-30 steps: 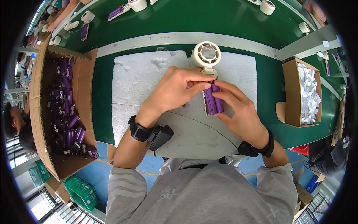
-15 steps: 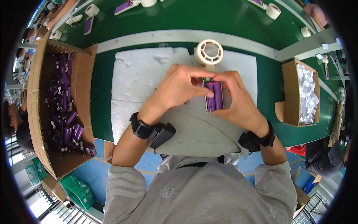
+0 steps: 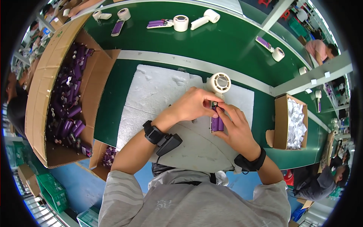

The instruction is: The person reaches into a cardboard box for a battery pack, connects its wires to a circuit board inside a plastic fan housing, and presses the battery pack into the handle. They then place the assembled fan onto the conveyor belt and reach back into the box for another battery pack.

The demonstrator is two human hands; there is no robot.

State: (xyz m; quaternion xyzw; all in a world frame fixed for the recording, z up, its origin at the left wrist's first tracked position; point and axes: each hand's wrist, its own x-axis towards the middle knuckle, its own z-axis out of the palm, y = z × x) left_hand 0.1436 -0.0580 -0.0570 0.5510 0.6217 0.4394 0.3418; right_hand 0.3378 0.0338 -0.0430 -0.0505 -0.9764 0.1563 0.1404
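Observation:
A cream handheld fan (image 3: 219,83) lies over the white foam pad (image 3: 138,102), its round head pointing away from me. The handle is uncovered, and a pair of purple battery cells (image 3: 217,124) shows inside it. My left hand (image 3: 193,105) pinches at the handle's upper end, just below the fan head, where small parts are mostly hidden by the fingertips. From the other side my right hand (image 3: 238,123) holds the handle, its thumb by the lower end of the cells and its fingers bent over their top, close to the left fingertips.
At left stands a tall cardboard box (image 3: 102,87) of purple battery cells; a smaller carton (image 3: 97,160) sits below it. A box (image 3: 280,123) of white packets is at right. Several fans, including an open one (image 3: 180,23), lie on the green bench (image 3: 227,41) beyond the pale rail.
My view has shifted, so the fan and both hands appear lower. My left thumb has moved up off the cells toward the handle's top, and my right fingers have drawn in beside it.

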